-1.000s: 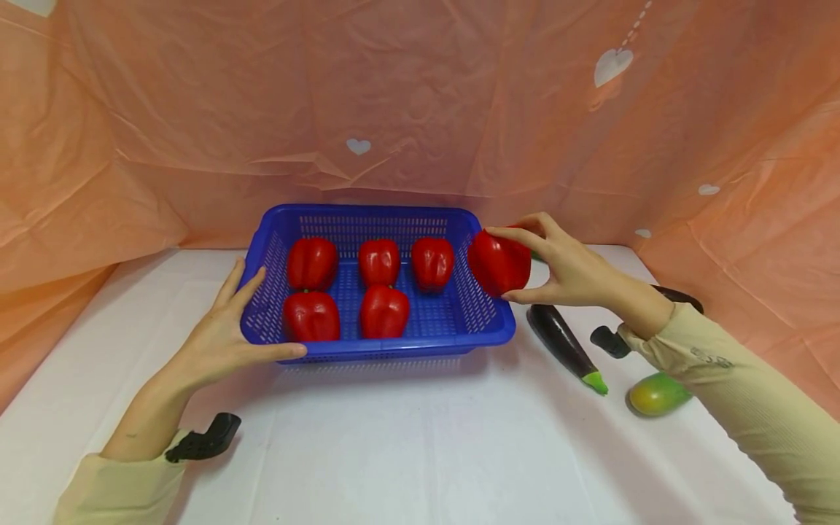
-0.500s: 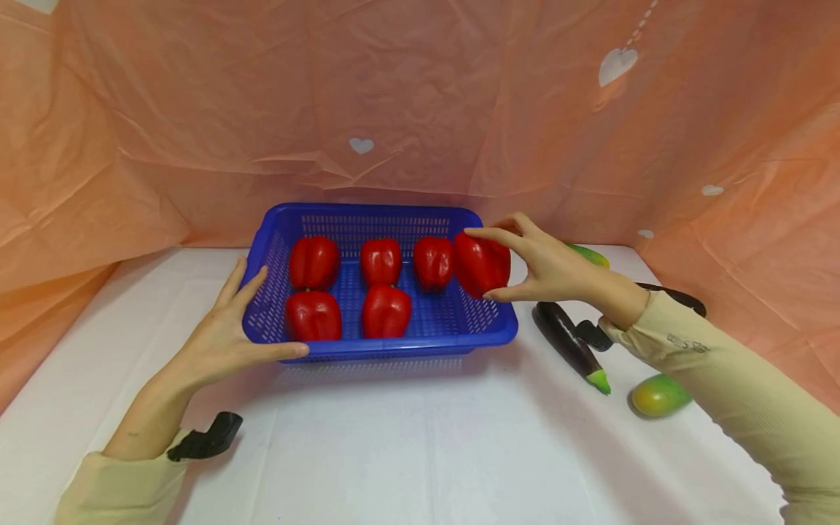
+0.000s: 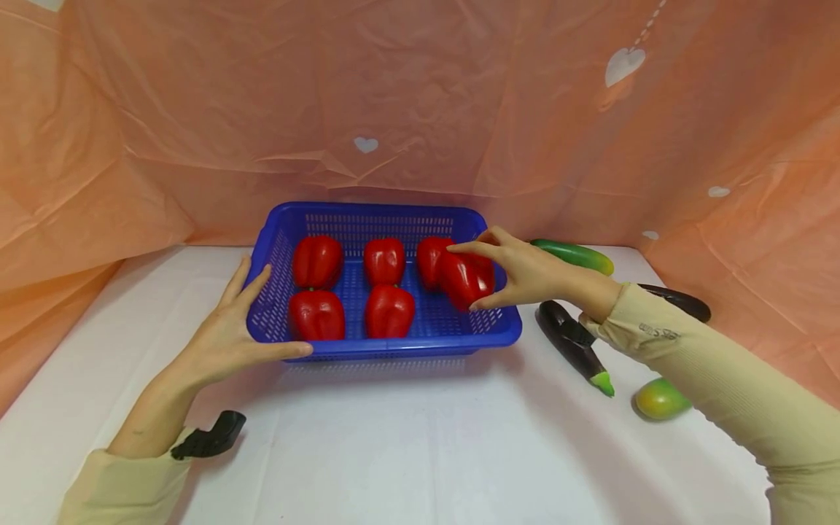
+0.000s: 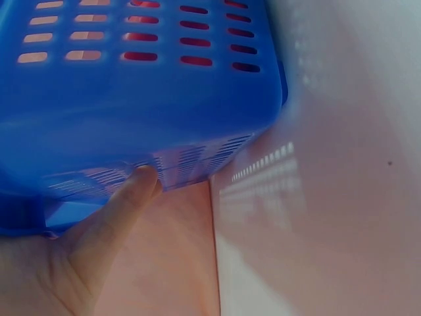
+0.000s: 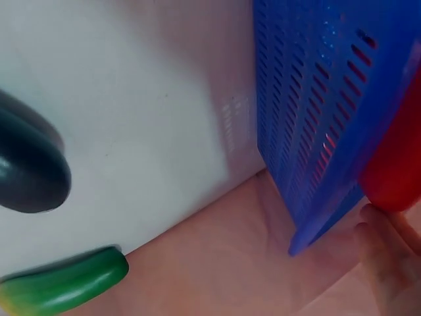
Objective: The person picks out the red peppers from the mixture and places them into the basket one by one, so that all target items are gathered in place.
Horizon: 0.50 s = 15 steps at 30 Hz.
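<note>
My right hand (image 3: 525,273) grips a red bell pepper (image 3: 466,281) between thumb and fingers, inside the right end of the blue plastic basket (image 3: 426,343). This pepper overlaps another red bell pepper (image 3: 429,259) behind it; whether they touch I cannot tell. Several more red bell peppers (image 3: 317,315) lie in the basket's left and middle parts. At the basket's left end my left hand (image 3: 223,339) rests with straight, spread fingers, its thumb along the front rim. The left wrist view has a digit of that hand (image 4: 112,224) against the slotted basket wall (image 4: 131,99).
Right of the basket, a dark eggplant (image 3: 571,346) with a green cap lies on the white table (image 3: 394,445). A green cucumber-like vegetable (image 3: 577,255), a second dark eggplant (image 3: 682,300) and a yellow-green fruit (image 3: 659,399) lie around it. Orange cloth (image 3: 407,95) hangs behind.
My right hand has carried the bell pepper leftward and down, from over the basket's right rim to inside it. The left hand keeps its place on the basket.
</note>
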### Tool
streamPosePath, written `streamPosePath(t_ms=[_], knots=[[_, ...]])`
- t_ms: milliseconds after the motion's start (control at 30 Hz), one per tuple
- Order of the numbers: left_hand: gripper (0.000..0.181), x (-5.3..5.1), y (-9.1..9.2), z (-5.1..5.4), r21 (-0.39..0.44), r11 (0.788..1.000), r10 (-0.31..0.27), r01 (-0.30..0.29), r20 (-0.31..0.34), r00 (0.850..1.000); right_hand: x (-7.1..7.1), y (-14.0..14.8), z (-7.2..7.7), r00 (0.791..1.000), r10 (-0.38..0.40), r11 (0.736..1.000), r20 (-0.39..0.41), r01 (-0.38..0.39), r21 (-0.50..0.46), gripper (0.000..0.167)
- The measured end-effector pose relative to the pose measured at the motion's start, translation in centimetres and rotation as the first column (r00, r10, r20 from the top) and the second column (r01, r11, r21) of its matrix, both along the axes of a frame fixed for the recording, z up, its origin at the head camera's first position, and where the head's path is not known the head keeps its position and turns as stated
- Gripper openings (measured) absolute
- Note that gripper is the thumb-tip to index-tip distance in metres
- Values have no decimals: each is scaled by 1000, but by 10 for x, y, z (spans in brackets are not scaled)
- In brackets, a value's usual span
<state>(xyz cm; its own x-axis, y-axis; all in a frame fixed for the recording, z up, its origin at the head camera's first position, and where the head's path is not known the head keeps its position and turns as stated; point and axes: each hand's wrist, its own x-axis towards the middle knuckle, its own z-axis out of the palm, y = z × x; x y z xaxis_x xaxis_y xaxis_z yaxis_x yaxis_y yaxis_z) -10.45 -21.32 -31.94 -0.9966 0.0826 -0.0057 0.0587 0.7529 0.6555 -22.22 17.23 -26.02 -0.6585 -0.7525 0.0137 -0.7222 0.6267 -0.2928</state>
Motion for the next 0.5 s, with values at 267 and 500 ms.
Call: streamPosePath(t_ms=[267,500], knots=[[125,0,0,0,6,1000,-3,3,-6,1000,2,-11,-10,998,30,997,50,-34,71,82],[125,0,0,1,5,1000,1,-1,2,1000,3,-15,-17,997,37,993,70,-44,112,81]])
